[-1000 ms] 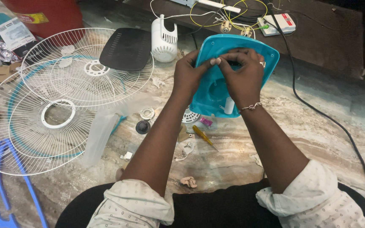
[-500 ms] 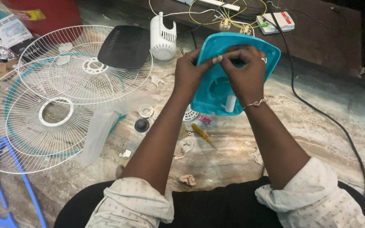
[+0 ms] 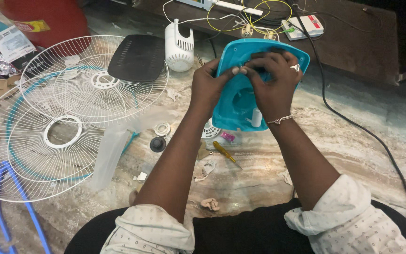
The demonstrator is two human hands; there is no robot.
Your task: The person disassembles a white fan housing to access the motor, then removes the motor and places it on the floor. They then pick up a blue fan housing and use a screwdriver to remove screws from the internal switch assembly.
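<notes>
While both hands close around it, the teal plastic fan housing [image 3: 240,101] is held tilted above the stone floor [image 3: 353,150], its hollow side facing the person. The left hand [image 3: 209,87] grips the housing's left edge, thumb and forefinger pinched together at the rim; the right hand [image 3: 272,82] curls over the upper part, fingertips pressed into the cavity and meeting the left thumb. Just below the grip lie a yellow-handled screwdriver [image 3: 226,154] and a small white vented cap [image 3: 210,130]. Farther left of the hands, a black knob [image 3: 158,144] rests near two white wire fan guards [image 3: 71,117]. Beyond the housing stands a white motor cover [image 3: 179,46], and a black cable [image 3: 353,124] runs off to the right.
</notes>
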